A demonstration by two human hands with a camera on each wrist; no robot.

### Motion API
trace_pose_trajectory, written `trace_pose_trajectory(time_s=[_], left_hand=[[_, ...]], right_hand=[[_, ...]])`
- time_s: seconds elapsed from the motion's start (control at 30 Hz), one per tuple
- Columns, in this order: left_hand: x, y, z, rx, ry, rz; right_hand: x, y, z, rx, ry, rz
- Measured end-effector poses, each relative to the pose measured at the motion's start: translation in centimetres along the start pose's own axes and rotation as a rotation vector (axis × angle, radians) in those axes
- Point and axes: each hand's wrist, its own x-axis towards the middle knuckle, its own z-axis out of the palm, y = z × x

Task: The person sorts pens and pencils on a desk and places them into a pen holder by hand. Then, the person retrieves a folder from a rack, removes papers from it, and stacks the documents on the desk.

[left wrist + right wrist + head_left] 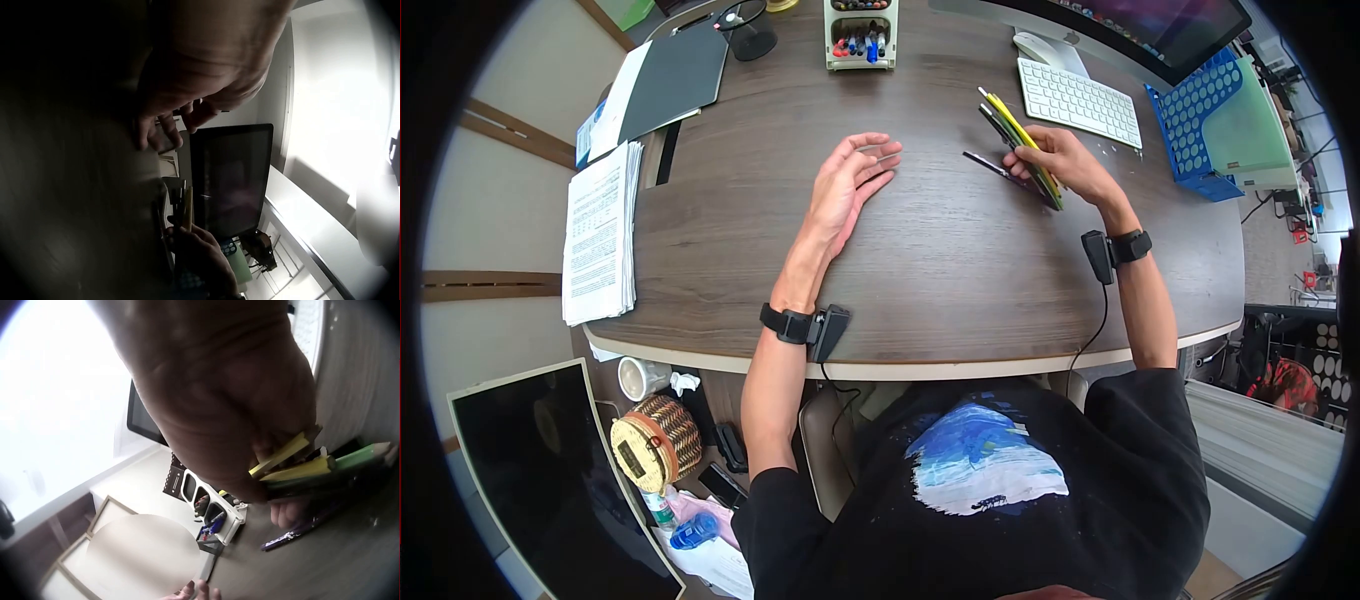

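Observation:
Over the right part of the desk (800,300), my right hand (1068,162) grips a bundle of several pencils, among them a yellow pencil (1008,116) and darker ones. The right wrist view shows a green pencil (365,456) with a sharpened tip beside yellow ends. A dark pencil with white marks (287,539) sticks out at an angle just below the bundle, close to the fingertips and over the desk surface. My left hand (848,190) rests near the middle of the desk, its fingers loosely bent and nothing in them.
A pen organizer (860,62) with markers stands at the back. Behind my right hand are a white keyboard (1082,104), a mouse (1032,45) and a monitor (1170,25). A blue file rack (1195,120) borders the right side; a paper stack (600,240) and dark folder (675,85) lie left.

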Motion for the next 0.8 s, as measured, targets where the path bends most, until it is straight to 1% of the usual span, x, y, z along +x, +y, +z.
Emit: trace_pose_trajectory(time_s=[0.03,0.07,0.1,0.17,0.23,0.3,0.33,0.37,0.4,0.43,0.5,0.53,0.6,0.63,0.7,0.73,0.8], left_hand=[[-0.1,-0.1,0.2,0.001,-0.003,-0.004],[-0.2,-0.1,0.5,0.046,-0.015,0.004],[-0.3,-0.1,0.9,0.090,-0.027,0.011],[-0.2,-0.2,1.6,0.140,-0.038,0.009],[-0.1,-0.5,2.3,0.192,-0.051,0.005],[0.1,-0.9,3.1,0.300,-0.094,0.105],[0.2,-1.1,3.4,0.306,-0.097,0.096],[0.2,-1.2,3.7,0.407,-0.102,0.137],[0.1,-0.8,4.5,0.509,-0.107,0.179],[0.0,-0.5,5.2,0.516,-0.110,0.171],[-0.3,0.0,6.7,0.882,-0.067,0.201],[0.0,-0.2,7.2,0.889,-0.070,0.197],[0.8,-1.0,7.9,1.082,-0.130,0.347],[1.2,-1.5,8.2,1.091,-0.135,0.341],[2.2,-2.5,8.8,1.246,-0.213,0.560],[2.6,-2.9,9.1,1.256,-0.219,0.556],[3.2,-3.8,9.6,1.315,-0.272,0.674]], right_hand=[[-0.2,0.1,0.1,0.153,-0.011,0.006],[0.0,0.5,-0.1,0.223,-0.030,0.032],[-0.1,0.7,0.0,0.228,-0.028,0.036],[-0.3,1.0,0.3,0.522,-0.120,0.010],[-0.7,1.3,0.7,0.582,-0.120,0.013],[-1.2,1.8,0.9,0.690,-0.124,0.013],[-1.3,2.5,0.7,0.706,-0.117,-0.010],[-1.5,2.9,0.3,0.716,-0.114,-0.008],[-1.9,3.2,-0.2,0.697,-0.063,-0.016],[-2.2,3.7,-0.7,0.679,-0.013,-0.024],[-2.7,4.9,-1.4,0.687,0.017,-0.009],[-3.1,5.3,-1.5,0.701,0.045,-0.001],[-3.6,6.1,-1.5,0.725,0.091,0.011],[-3.8,6.7,-1.6,0.736,0.091,0.011],[-4.0,7.8,-1.7,0.800,0.102,0.015],[-4.0,8.2,-1.8,0.811,0.103,0.013],[-4.2,9.0,-1.8,0.913,0.097,0.021]])
